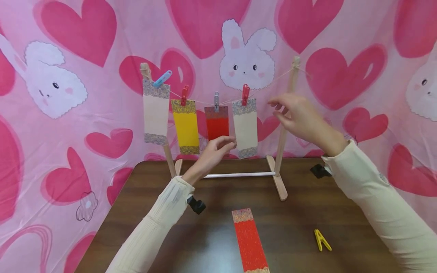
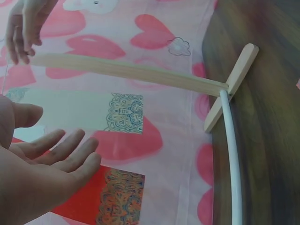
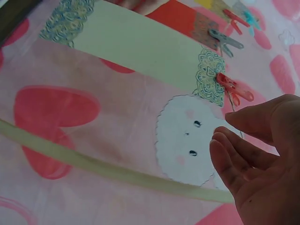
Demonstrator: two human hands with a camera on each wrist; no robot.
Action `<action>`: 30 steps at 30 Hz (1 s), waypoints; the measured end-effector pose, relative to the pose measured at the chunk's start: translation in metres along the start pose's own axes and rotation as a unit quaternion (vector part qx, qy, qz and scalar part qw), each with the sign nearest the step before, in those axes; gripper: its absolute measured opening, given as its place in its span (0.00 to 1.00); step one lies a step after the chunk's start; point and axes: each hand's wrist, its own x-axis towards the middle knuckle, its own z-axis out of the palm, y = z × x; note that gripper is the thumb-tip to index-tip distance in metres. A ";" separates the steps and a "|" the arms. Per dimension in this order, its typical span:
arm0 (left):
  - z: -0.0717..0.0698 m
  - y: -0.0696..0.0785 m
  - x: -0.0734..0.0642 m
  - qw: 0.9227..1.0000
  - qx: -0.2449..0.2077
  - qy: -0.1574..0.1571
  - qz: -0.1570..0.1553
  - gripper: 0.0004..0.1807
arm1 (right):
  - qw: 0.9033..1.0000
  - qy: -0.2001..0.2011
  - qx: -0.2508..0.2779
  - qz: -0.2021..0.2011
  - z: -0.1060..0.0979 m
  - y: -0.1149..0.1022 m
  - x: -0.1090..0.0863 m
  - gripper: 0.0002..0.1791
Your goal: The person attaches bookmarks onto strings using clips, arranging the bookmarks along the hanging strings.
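Observation:
My left hand [image 1: 218, 149] is in front of the hanging red card [image 1: 218, 127], beside the lower part of a white card [image 1: 245, 129] with lace-patterned ends. Its fingers are loosely bent with nothing between them in the left wrist view. A red clothespin [image 1: 245, 94] clips that white card to the string [image 1: 276, 78]. To its right, my right hand [image 1: 300, 113] hovers by the string near the right post. Thumb and fingertips stand slightly apart in the right wrist view, and no object shows between them. A grey clothespin [image 1: 216, 101] holds the red card.
Farther left hang a yellow card [image 1: 186, 123] on a red clothespin and a white card [image 1: 156, 113] on a blue clothespin [image 1: 162, 79]. On the brown table [image 1: 293, 220] lie a red card [image 1: 252, 242] and a yellow clothespin [image 1: 322, 240]. The wooden stand [image 1: 281, 144] has a white crossbar.

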 end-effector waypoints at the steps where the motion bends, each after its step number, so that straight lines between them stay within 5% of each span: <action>1: 0.000 -0.001 -0.002 1.000 0.005 -0.002 -0.001 0.21 | 1.000 0.000 0.001 0.001 0.001 0.002 -0.004 0.18; 11: -0.001 -0.009 -0.016 0.999 0.028 -0.006 0.024 0.20 | 0.999 0.021 0.009 -0.022 0.007 0.008 -0.035 0.16; 30: 0.014 -0.016 -0.051 0.992 0.117 0.010 0.033 0.19 | 1.000 0.001 -0.008 0.024 0.023 -0.003 -0.113 0.18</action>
